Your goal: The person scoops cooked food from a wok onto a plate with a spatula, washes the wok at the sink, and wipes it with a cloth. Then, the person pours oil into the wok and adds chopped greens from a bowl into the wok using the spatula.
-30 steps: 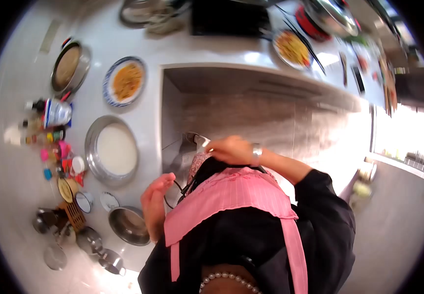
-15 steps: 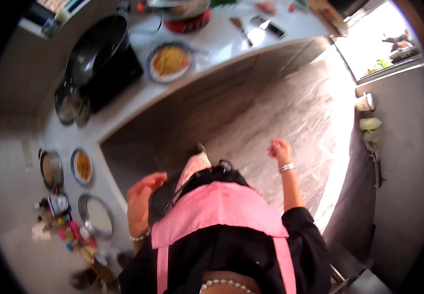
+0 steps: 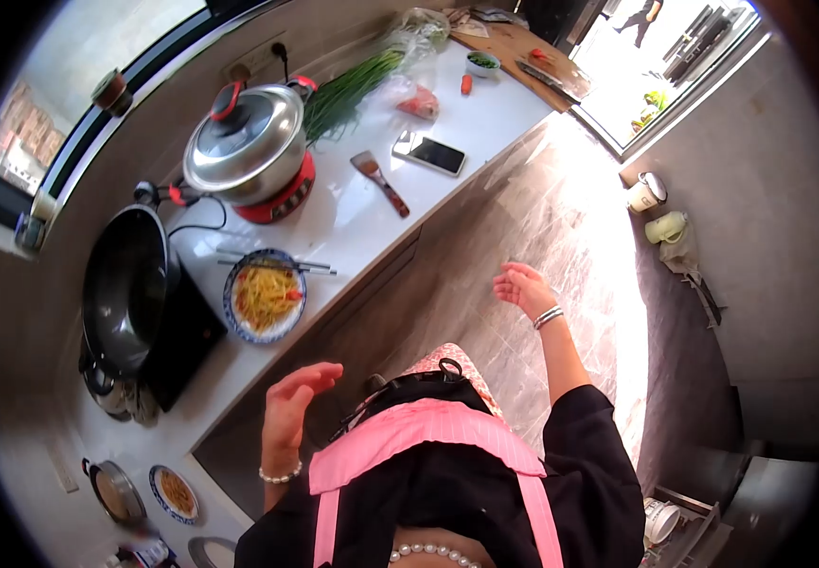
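My left hand (image 3: pixel 294 407), with a pearl bracelet at the wrist, is raised beside the counter edge, fingers apart and holding nothing. Over the floor, my right hand (image 3: pixel 524 290) hangs in the air with loosely curled fingers and nothing visible in it. Nearest to my left hand on the counter is a blue-rimmed plate (image 3: pixel 232 301) of shredded food (image 3: pixel 266 297), with chopsticks (image 3: pixel 286 266) across its back edge. A black wok (image 3: pixel 130 293) stands left of the plate. Beyond it, a lidded steel pot (image 3: pixel 249 142) rests on a red base (image 3: pixel 282 194).
A wooden spatula (image 3: pixel 380 184), a phone (image 3: pixel 429 152), green stalks (image 3: pixel 353 95) and a cutting board (image 3: pixel 514 57) lie along the counter. At lower left are another plate (image 3: pixel 175 494) and a pan (image 3: pixel 116 491). A person (image 3: pixel 639 21) is outside the doorway.
The view has swung right along the counter, bringing the wok, pot and phone into fuller view. My right hand has moved away from my waist, out to the right.
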Demonstrator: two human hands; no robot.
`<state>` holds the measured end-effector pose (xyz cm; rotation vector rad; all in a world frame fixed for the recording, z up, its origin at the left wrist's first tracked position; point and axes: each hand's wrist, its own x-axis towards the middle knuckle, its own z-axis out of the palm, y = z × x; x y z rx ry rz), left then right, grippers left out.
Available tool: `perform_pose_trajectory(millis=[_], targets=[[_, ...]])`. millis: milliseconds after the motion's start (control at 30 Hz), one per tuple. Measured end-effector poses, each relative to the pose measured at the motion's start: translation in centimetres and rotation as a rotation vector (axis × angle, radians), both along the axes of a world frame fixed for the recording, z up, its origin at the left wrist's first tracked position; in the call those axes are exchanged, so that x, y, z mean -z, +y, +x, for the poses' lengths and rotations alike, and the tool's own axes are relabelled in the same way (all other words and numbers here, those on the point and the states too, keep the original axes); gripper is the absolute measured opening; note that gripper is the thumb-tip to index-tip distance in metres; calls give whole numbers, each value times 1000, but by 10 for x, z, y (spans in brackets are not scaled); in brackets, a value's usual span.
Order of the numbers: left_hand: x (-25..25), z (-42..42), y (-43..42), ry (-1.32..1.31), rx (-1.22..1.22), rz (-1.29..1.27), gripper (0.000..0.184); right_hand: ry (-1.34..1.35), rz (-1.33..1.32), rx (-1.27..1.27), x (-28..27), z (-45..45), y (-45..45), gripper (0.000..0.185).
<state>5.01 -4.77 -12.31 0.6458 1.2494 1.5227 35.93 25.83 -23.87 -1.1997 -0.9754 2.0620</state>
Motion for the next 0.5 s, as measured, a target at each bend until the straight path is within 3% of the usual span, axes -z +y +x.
perform_pose_trajectory(millis=[167,333,400,500], targets=[[12,2,79,9,-41,-121,27,120,40,51,-16,-24,137,29],[25,43,180,62,-237,-260,35,251,92,36,12,-71,349,41],[16,63,226,-4,-274,-290,36,322,60,120,41,-97,427,43],[-6,84,283,103,-179,-437,34,236,68,240,39,-141,512,46]])
